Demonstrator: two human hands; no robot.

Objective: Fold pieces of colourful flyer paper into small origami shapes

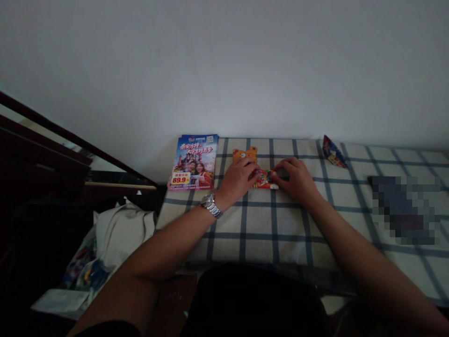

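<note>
- Presently, the red printed packet (265, 181) is on the checked tablecloth (259, 222), between the two hands and in front of the orange bear-shaped piece (249, 152).
- Its long axis runs from left to right, nearly parallel with the wall (266, 70); one short end points to the left hand (240, 175), the other to the right hand (296, 178). Which end is its top, I cannot tell from my distance.
- The left hand, as I see it, reaches forward and inward, with its back upward and its fingers bent. Thumb and forefinger are closed on the packet's left end, and the hand partly covers the bear-shaped piece.
- The right hand comes from the opposite side, its knuckles raised in an arch. Thumb and fingertips meet at the packet's right end, pinching it; the last fingers are mostly hidden from me.
- Both forearms slope toward the middle, the left one wearing a metal wristwatch (212, 206).
- To the left of the hands I find a stack of flyers (194, 161), the top one marked 89.9; to the right, near the wall, a colourful folded wrapper (334, 153) is standing tilted.
</note>
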